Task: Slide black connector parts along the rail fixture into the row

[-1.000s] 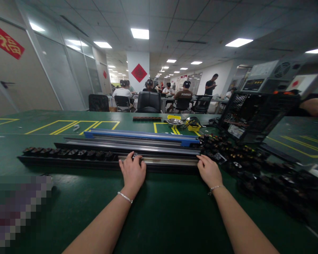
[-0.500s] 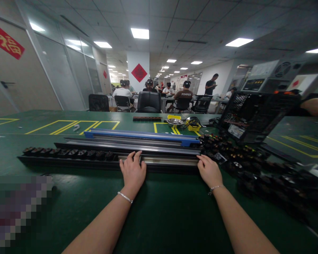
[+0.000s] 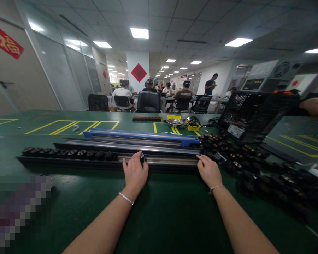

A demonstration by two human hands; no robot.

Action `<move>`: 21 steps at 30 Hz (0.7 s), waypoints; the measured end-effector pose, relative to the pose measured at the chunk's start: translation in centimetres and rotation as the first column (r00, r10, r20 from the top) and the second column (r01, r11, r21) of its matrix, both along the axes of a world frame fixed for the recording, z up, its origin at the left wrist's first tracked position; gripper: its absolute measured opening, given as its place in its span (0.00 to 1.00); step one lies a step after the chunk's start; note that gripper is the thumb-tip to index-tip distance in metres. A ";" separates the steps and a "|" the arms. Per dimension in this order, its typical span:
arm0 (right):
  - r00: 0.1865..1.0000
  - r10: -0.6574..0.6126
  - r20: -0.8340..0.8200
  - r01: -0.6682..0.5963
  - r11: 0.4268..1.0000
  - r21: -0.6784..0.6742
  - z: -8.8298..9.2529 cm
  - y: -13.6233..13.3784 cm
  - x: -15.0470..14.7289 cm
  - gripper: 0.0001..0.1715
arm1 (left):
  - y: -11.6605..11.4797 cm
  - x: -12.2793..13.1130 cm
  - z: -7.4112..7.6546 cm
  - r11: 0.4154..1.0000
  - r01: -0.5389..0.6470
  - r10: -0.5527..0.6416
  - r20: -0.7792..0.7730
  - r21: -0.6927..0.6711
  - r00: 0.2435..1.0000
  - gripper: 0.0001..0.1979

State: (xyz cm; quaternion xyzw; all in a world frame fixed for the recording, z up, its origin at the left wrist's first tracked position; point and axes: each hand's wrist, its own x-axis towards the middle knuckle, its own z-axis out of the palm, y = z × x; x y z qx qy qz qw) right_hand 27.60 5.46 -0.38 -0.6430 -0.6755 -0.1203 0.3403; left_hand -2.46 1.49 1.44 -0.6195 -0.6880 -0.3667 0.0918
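A long black rail (image 3: pixel 42 161) lies across the green table (image 3: pixel 159 211) in front of me, its left half filled with a row of small black parts (image 3: pixel 69 153). My left hand (image 3: pixel 134 173) is curled on the rail's middle, fingers closed round a small black part (image 3: pixel 142 158). My right hand (image 3: pixel 208 170) rests on the rail's right end, fingers bent down onto it, beside a heap of loose black parts (image 3: pixel 254 165).
Behind the rail lie metal rails (image 3: pixel 132 146) and a blue one (image 3: pixel 137 135). A black mesh crate (image 3: pixel 254 113) stands at the right. A metal bowl (image 3: pixel 174 122) and yellow items sit farther back. Several people sit at tables beyond. A blurred patch covers the lower left.
My left hand had its fingers stretched over the rail half a second ago; now they are curled shut on a small black part. My right hand has stayed put.
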 end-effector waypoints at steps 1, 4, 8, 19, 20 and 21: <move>1.000 0.003 0.001 -0.003 1.000 0.001 0.0 0.0 0.0 0.23 | 0.0 0.0 0.0 1.000 0.004 -0.004 0.000 -0.001 1.000 0.23; 1.000 0.014 0.008 -0.014 1.000 0.005 0.0 0.0 0.1 0.23 | 0.1 -0.1 -0.2 1.000 0.007 -0.007 0.001 -0.006 1.000 0.23; 1.000 0.010 0.004 -0.010 1.000 0.004 0.0 0.0 0.1 0.23 | 0.1 -0.1 -0.2 1.000 -0.008 0.008 -0.014 -0.005 1.000 0.22; 1.000 0.006 0.015 -0.006 1.000 -0.017 0.1 0.0 0.1 0.24 | -0.1 0.0 0.2 0.999 0.014 -0.014 0.001 -0.033 1.000 0.23; 1.000 0.003 0.017 -0.003 1.000 -0.017 0.1 0.0 0.1 0.24 | -0.1 0.0 0.2 0.999 0.017 -0.017 0.003 -0.032 1.000 0.23; 1.000 0.001 0.020 -0.001 1.000 -0.016 0.1 0.0 0.1 0.24 | -0.2 0.0 0.2 0.999 0.021 -0.021 0.003 -0.034 1.000 0.23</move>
